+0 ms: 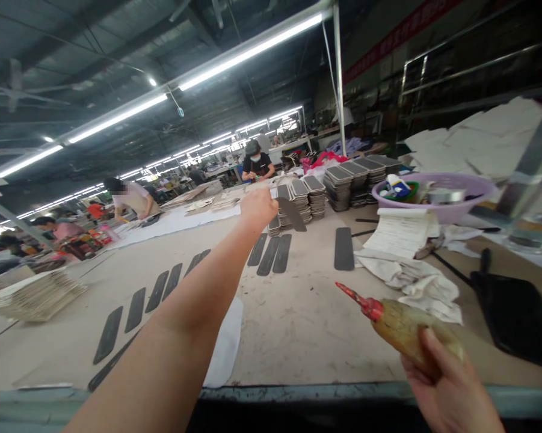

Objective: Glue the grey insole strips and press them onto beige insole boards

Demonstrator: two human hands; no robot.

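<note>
My left hand [258, 205] is stretched far across the table, its fingers closed on a dark grey strip [293, 214] that bends down beside the stacked pieces. Several light-edged grey pieces stand in stacks [314, 201] just beyond it. In my right hand [451, 385] is a yellowish squeeze glue bottle [401, 328], its red nozzle pointing left above the table. Dark strips [135, 310] lie in a slanting row on the left, partly hidden by my left forearm. More dark strips [282, 254] lie below the stacks, and a single dark strip [343, 248] is farther right.
A purple basin [473, 191] with small items stands at the back right, near a paper pad [403, 231] and a crumpled cloth [415, 279]. A black flat object [518, 313] lies at the right edge. Stacked sheets [36, 294] sit at left. Co-workers [257, 162] work beyond.
</note>
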